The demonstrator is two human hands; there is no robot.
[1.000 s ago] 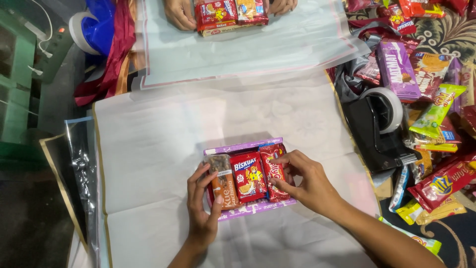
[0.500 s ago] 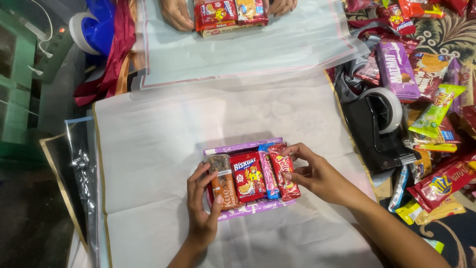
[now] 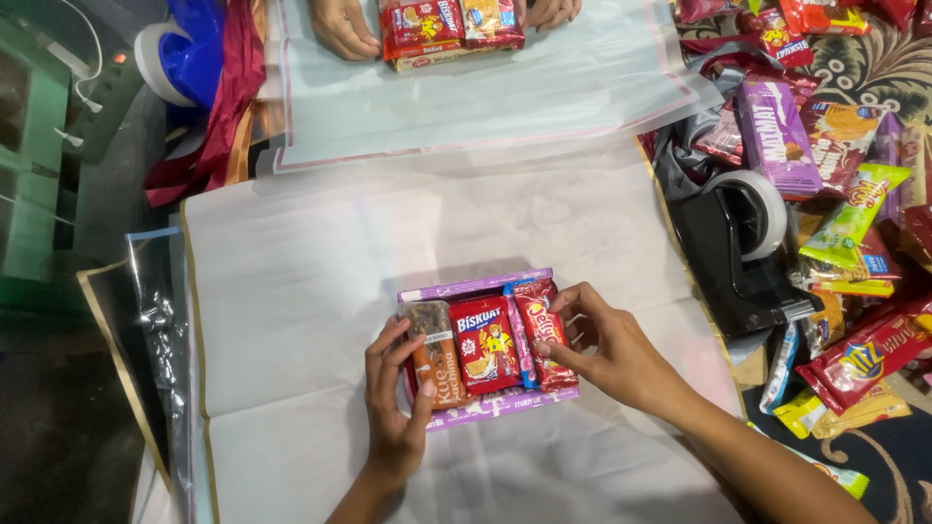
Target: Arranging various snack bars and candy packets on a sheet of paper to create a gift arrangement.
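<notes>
A small bundle of snack packets sits on a purple box (image 3: 476,285) in the middle of a white wrapping sheet (image 3: 320,281). My left hand (image 3: 398,408) grips the brown packet (image 3: 439,361) at the bundle's left end. My right hand (image 3: 612,344) holds the red packet (image 3: 540,335) at the right end, fingers pressed on its edge. Between them lies a red biscuit packet (image 3: 483,343) with a thin blue-pink packet (image 3: 521,342) beside it.
A black tape dispenser (image 3: 743,247) stands right of the sheet. Many loose snack packets (image 3: 849,223) are piled at the far right. Across from me another person's hands (image 3: 342,24) hold a similar bundle (image 3: 449,27) on a clear sheet. Ribbon and plastic lie at left.
My right hand has shifted slightly to the right along the bundle, and the red packet at the right end now sits straighter against the others. My left hand has stayed put.
</notes>
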